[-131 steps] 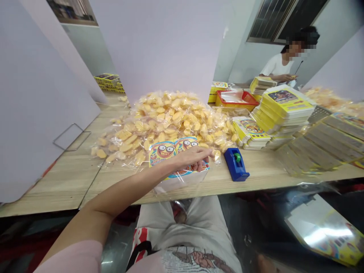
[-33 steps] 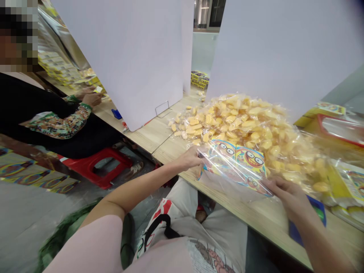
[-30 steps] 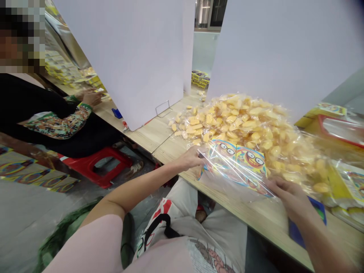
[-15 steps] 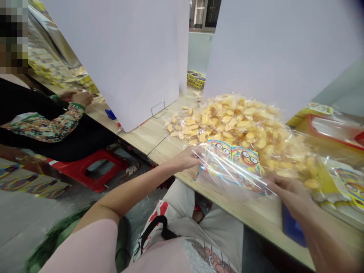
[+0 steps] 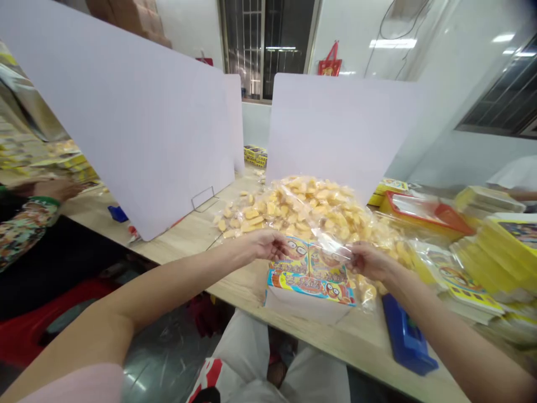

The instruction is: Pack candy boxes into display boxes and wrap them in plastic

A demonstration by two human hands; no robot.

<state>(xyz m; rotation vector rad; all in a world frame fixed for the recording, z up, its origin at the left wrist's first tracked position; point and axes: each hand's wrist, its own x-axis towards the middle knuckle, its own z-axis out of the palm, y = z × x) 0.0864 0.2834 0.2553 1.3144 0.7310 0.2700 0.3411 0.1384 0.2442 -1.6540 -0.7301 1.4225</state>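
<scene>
1. Over the far side of the printed box [image 5: 310,280], the right hand [image 5: 367,262] pinches thumb against fingertips, clear film [image 5: 329,244] caught between them.
2. Across from it, the left hand [image 5: 272,244] hovers at the box's upper left, fingers half curled and loosely spread; whether they grip any film, I can't tell.
3. The box itself sits near the front edge of the table [image 5: 243,282], white side facing the person.
4. Right behind it, a heap of wrapped yellow pieces [image 5: 310,204]!
5. Beside the right forearm, a blue tape dispenser [image 5: 400,341], partly covered by that arm; beyond, printed stacks [image 5: 499,246] and a red-rimmed tray [image 5: 455,221].
6. Two white boards [image 5: 151,123] block the view behind.
7. Far left, a co-worker's hand [image 5: 59,189] is blurred, the body cut off by the frame.
8. Glare and fingers blur the film's edges.
</scene>
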